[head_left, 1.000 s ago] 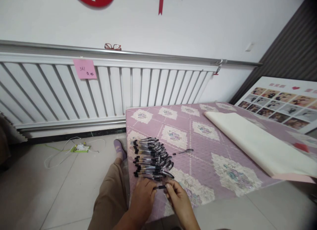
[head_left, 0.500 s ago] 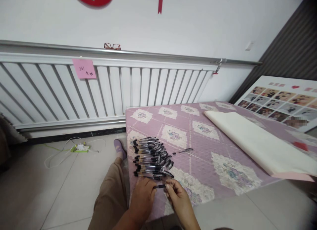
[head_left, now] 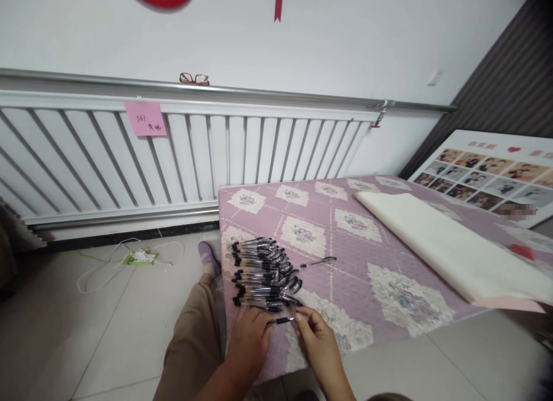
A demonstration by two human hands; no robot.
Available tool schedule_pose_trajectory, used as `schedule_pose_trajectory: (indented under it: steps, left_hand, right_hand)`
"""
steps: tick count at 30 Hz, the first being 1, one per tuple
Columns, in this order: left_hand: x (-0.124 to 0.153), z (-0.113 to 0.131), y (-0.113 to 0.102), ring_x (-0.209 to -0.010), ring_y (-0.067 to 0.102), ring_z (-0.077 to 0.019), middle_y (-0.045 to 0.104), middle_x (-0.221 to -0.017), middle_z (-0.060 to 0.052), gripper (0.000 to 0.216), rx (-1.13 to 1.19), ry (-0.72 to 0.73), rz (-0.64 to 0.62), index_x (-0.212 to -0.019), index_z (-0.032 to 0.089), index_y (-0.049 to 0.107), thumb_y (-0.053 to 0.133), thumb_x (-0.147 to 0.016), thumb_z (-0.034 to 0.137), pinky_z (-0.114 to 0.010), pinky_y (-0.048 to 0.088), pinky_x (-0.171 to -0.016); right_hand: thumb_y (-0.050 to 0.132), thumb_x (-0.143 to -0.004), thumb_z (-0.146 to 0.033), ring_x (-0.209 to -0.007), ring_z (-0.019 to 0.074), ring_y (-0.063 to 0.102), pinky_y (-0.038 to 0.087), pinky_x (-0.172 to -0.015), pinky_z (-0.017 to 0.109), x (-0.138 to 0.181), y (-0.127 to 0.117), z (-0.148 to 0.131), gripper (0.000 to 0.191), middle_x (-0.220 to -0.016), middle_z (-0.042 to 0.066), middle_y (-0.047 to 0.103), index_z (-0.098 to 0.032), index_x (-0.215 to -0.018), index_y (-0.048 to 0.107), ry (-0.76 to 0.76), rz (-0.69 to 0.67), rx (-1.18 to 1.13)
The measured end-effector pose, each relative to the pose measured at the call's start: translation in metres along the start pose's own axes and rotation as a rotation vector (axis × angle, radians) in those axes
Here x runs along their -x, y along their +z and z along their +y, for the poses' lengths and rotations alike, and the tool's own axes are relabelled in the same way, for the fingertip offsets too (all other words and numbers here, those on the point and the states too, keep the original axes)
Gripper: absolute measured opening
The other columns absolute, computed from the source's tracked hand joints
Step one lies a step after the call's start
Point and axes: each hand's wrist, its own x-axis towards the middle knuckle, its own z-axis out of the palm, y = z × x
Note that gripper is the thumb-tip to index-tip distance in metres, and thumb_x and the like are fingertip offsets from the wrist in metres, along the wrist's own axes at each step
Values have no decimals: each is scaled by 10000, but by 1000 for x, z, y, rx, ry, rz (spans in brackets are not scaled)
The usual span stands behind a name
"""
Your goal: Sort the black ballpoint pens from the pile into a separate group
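My left hand (head_left: 252, 339) is closed around the rear part of a pen (head_left: 283, 320) at the near edge of the padded purple surface. The pen's black grip and light tip point right, toward my right hand (head_left: 314, 333). That hand's thumb and fingers are pinched together by the tip; whatever they hold is hidden. Just beyond my hands lies a row of several clear-barrelled pens with black caps (head_left: 263, 274), side by side. A single pen (head_left: 319, 262) lies apart, to the right of the row.
A cream sheet or roll (head_left: 432, 245) lies on the purple patterned cover (head_left: 345, 274) at the right. Behind it leans a photo board (head_left: 488, 173). A white radiator (head_left: 259, 150) runs along the wall. Glasses (head_left: 194, 79) rest on its pipe. A power strip (head_left: 141, 257) is on the floor.
My right hand has shifted slightly right, away from my left hand. More of the pen's front end and its light tip now show between them.
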Motion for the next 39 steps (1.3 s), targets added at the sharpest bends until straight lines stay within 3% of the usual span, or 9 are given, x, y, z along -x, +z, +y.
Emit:
schedule_pose_trajectory:
  steps: [4, 9, 17, 23, 29, 34, 39]
  left_hand:
    - [0, -1, -1, -903, 561, -227, 634, -929, -40, 195, 33, -22, -4, -957, 221, 630, 489, -849, 140, -399, 445, -819]
    - [-1, -3, -1, -896, 567, -221, 636, -930, -38, 181, 76, -17, -2, -955, 220, 623, 485, -857, 154, -392, 450, -812]
    - [0, -2, 0, -872, 572, -216, 635, -888, -39, 201, 51, -2, 32, -938, 223, 632, 477, -835, 147, -373, 458, -786]
    - [0, -1, -3, -873, 579, -210, 640, -896, -36, 183, 56, -5, 38, -942, 227, 637, 483, -855, 180, -367, 460, -797]
    - [0, -2, -3, -879, 576, -212, 638, -920, -40, 186, 65, 2, 6, -973, 238, 644, 495, -867, 202, -369, 460, -798]
    - [0, -2, -4, -882, 577, -205, 637, -927, -39, 244, 64, 33, -4, -1035, 260, 651, 496, -861, 188, -359, 465, -799]
    - [0, -3, -3, -870, 574, -207, 632, -910, -38, 237, 45, 23, -16, -998, 252, 662, 513, -832, 171, -356, 464, -789]
  right_hand:
    - [557, -766, -423, -762, 222, 605, 466, -737, 324, -17, -11, -2, 248, -776, 55, 685, -206, -793, 675, -189, 101, 238]
    - [530, -779, -259, -832, 230, 601, 449, -792, 333, -35, -10, 3, 169, -832, 78, 674, -196, -821, 681, -392, -16, 516]
    - [527, -732, -128, -880, 256, 587, 432, -834, 352, -44, 2, 8, 216, -892, 109, 670, -180, -859, 695, -406, -51, 749]
    - [529, -782, -271, -865, 247, 599, 435, -822, 354, -41, -10, 0, 185, -894, 89, 689, -200, -875, 672, -368, -30, 474]
    - [604, -750, -456, -540, 148, 498, 402, -535, 261, -18, -27, -7, 283, -605, -23, 571, -203, -873, 629, 8, -30, -5]
    - [742, -630, -460, -526, 121, 494, 385, -495, 235, -1, -30, 0, 374, -618, -42, 544, -214, -874, 599, 249, -9, -365]
    - [722, -665, -458, -550, 119, 479, 389, -524, 234, 5, -28, 0, 335, -588, -45, 512, -203, -860, 626, 234, -76, -360]
